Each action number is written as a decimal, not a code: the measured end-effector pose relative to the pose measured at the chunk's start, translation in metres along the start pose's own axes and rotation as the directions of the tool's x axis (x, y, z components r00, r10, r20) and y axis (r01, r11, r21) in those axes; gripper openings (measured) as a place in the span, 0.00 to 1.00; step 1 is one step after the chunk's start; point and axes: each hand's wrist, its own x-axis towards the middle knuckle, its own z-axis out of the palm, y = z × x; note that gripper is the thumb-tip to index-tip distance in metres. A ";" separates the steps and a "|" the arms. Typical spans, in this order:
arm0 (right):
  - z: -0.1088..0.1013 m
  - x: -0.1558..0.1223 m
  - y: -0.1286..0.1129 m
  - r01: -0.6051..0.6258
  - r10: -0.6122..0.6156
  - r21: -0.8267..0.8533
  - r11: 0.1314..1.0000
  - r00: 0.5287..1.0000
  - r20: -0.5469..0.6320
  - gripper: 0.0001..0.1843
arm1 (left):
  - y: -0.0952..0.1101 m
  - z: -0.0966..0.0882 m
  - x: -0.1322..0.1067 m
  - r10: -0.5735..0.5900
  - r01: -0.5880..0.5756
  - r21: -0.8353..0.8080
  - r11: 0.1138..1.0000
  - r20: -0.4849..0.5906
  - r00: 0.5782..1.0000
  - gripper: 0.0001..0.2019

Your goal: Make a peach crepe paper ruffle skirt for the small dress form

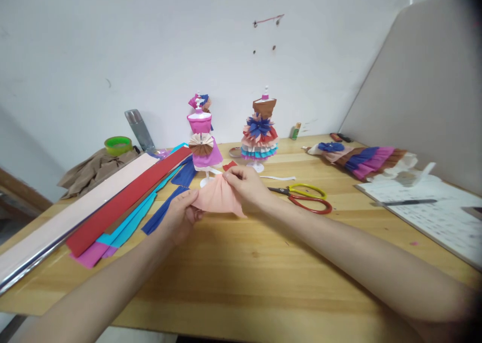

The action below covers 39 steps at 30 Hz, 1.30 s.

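A peach piece of crepe paper (218, 198) is held above the wooden table (241, 272) between both hands. My left hand (181, 213) pinches its lower left corner, fingers closed. My right hand (244, 182) pinches its upper edge, gathering the paper into folds. Just behind stand two small dress-form mannequins: one in pink with a brown paper fan (202, 137), one in layered coloured ruffles with a blue flower (260, 132).
Long strips of pink, red, cyan and blue paper (113, 207) lie at left. Scissors with yellow and red handles (305, 196) lie right of my hands. A third paper dress (357, 159), a printed sheet with a pen (425, 207), a green tape roll (118, 145) and a flask (138, 129) sit further off.
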 end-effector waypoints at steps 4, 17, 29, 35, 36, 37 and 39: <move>0.000 0.001 0.003 -0.002 0.001 -0.018 1.000 0.999 -0.044 0.19 | 0.002 0.000 0.000 -0.036 0.036 -0.002 0.999 -0.047 0.998 0.14; 0.007 -0.009 -0.005 -0.013 0.009 -0.033 0.999 0.994 -0.111 0.17 | -0.012 0.015 -0.016 -0.203 0.174 0.240 0.955 0.101 0.974 0.14; 0.003 -0.004 -0.004 -0.034 0.038 0.029 0.999 0.987 -0.153 0.18 | -0.007 0.014 -0.011 -0.238 0.227 0.107 0.968 0.102 0.966 0.09; 0.013 -0.013 -0.009 -0.026 0.032 0.035 0.999 0.987 -0.158 0.15 | -0.015 0.016 -0.019 -0.280 0.266 0.088 0.960 0.249 0.927 0.21; 0.014 -0.014 -0.009 -0.019 0.022 0.023 1.000 0.987 -0.156 0.16 | -0.016 0.015 -0.020 -0.281 0.266 0.092 0.960 0.256 0.925 0.21; 0.015 -0.015 -0.009 -0.007 0.009 0.010 1.000 0.988 -0.156 0.16 | -0.017 0.015 -0.021 -0.282 0.266 0.096 0.959 0.269 0.921 0.21; 0.014 -0.015 -0.008 0.022 -0.024 -0.014 1.000 0.986 -0.166 0.15 | -0.015 0.014 -0.023 -0.293 0.267 0.124 0.956 0.327 0.899 0.20</move>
